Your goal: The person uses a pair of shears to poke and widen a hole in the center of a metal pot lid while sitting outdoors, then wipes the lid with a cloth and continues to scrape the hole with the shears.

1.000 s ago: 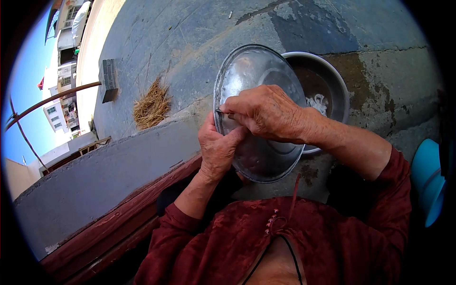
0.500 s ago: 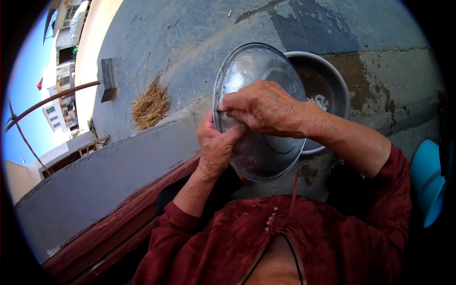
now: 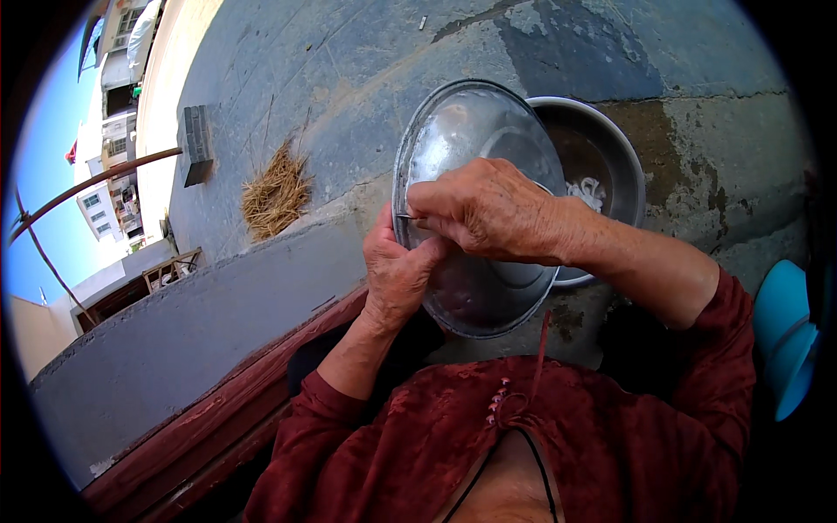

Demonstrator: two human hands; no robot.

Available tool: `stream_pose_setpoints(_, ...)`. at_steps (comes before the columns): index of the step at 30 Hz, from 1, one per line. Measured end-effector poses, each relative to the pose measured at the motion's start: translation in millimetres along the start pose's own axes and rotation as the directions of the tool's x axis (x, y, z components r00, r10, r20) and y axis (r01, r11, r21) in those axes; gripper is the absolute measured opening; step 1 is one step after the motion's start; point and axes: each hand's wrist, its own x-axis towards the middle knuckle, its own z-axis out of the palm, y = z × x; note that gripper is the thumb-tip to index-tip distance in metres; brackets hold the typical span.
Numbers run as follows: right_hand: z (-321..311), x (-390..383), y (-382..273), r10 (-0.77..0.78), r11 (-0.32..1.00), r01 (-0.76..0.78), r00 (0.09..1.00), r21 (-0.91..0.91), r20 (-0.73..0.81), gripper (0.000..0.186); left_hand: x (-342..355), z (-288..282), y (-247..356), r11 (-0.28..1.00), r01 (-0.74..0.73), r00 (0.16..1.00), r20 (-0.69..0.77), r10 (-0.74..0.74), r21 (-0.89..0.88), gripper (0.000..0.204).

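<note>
A round, dull silver metal lid (image 3: 462, 122) is tilted up in front of me. My left hand (image 3: 394, 272) grips its left edge, thumb on the face toward me and the fingers mostly hidden behind. Across the lid reaches my right hand (image 3: 488, 209), its thumb and forefinger pinched at the left rim. From that pinch a thin, dark metal sliver (image 3: 405, 215) sticks out; its kind is too small to tell. Partly behind the lid stands a grey metal basin (image 3: 632, 152) with brownish water and a crumpled white thing (image 3: 587, 193) in it.
Left lies a heap of dry straw (image 3: 277, 196) on the concrete, near a grey brick (image 3: 194, 146). A low grey ledge (image 3: 209, 305) and a dark red beam (image 3: 227, 397) run along my left. At far right is a turquoise plastic thing (image 3: 785, 336). Wet patches mark the ground.
My right hand has shifted slightly down along the lid's left rim, still pinched. The lid and my left hand have hardly moved.
</note>
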Motion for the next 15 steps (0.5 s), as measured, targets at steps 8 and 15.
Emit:
stream_pose_setpoints(8, 2, 1, -3, 0.045, 0.998, -0.045, 0.999, 0.047, -0.015, 0.012, -1, -2, -1, 1.0, 0.024, 1.0, -0.011, -0.025, -0.017, 0.049)
stream_pose_setpoints(15, -3, 8, -2, 0.049, 0.999, -0.049, 0.999, -0.002, -0.007, 0.011, 2, -5, -4, 1.0, 0.016, 1.0, 0.014, -0.016, -0.019, 0.051)
